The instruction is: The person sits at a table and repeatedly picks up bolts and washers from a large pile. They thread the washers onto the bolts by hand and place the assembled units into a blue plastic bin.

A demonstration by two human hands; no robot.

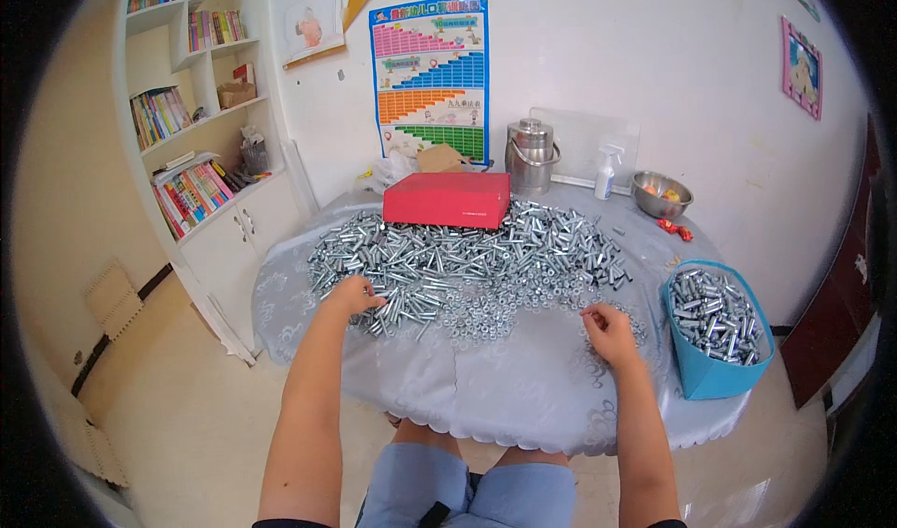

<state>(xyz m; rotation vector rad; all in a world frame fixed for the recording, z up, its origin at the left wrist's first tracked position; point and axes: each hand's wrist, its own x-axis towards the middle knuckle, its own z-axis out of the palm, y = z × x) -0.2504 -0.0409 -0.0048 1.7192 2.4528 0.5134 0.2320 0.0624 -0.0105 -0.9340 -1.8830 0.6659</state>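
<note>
A wide heap of silver bolts (486, 252) spreads over the cloth-covered table. At the heap's left front edge, my left hand (353, 297) reaches in with curled fingers touching the bolts; what its fingertips hold is hidden. Small metal nuts or washers (481, 315) lie scattered along the near middle side of the heap. My right hand (609, 332) hovers by the right end of these small rings, thumb and fingers drawn together in a pinch. Anything inside that pinch is too small to make out.
A blue fabric bin (715, 378) full of metal parts stands at the table's right. Behind the heap are a red box (448, 201), a steel canister (531, 159), a spray bottle (606, 173) and a steel bowl (662, 194). Bookshelves (201, 121) rise at left.
</note>
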